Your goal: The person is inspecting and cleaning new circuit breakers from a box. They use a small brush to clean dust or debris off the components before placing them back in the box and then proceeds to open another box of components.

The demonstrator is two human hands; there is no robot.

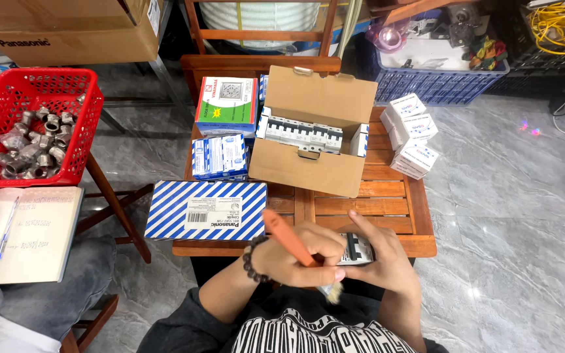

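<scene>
Left hand point(295, 258) grips brush point(289, 238); right hand point(380, 261) clasps breaker point(356, 250).

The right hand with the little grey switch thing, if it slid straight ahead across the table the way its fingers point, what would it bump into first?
The right hand points up and left, holding the circuit breaker. Going straight on, it would probably meet the left hand holding the orange-handled brush, since the two already overlap. Depth is hard to judge.

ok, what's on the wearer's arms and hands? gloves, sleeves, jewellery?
No gloves: both hands bare. The left hand has a bracelet of dark round beads at the wrist. Dark grey sleeves are pushed up the forearms. The right hand shows no ring or watch.
</scene>
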